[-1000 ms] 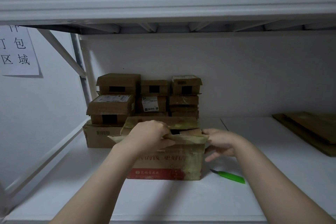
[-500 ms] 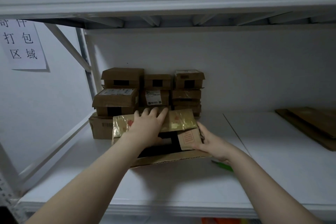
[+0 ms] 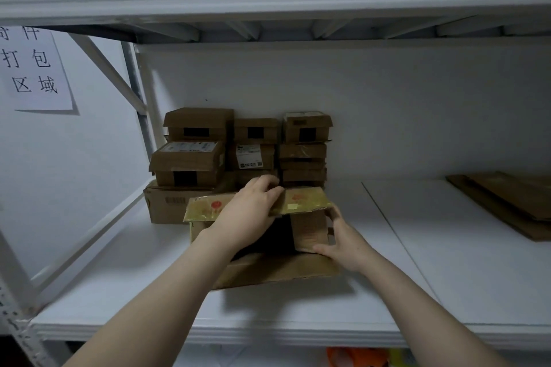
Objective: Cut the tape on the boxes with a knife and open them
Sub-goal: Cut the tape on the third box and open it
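Note:
A brown cardboard box [image 3: 277, 270] lies opened on the white shelf, its near flap folded flat toward me and its dark inside showing. My left hand [image 3: 250, 211] rests on the far flap [image 3: 307, 201], which is covered in shiny yellowish tape, with fingers curled over its back edge. My right hand [image 3: 340, 240] holds the small right side flap [image 3: 308, 231] with thumb and fingers around it. The green knife is hidden behind my right arm.
A stack of several small sealed cardboard boxes [image 3: 247, 146] stands against the back wall, on a larger box [image 3: 167, 202]. Flattened cardboard [image 3: 507, 202] lies at the far right. A paper sign [image 3: 32, 68] hangs on the left wall.
The box has gone from closed and upright to opened, with flaps spread. My left hand moved onto the far flap and now curls over it; my right hand took the side flap. The knife is out of sight.

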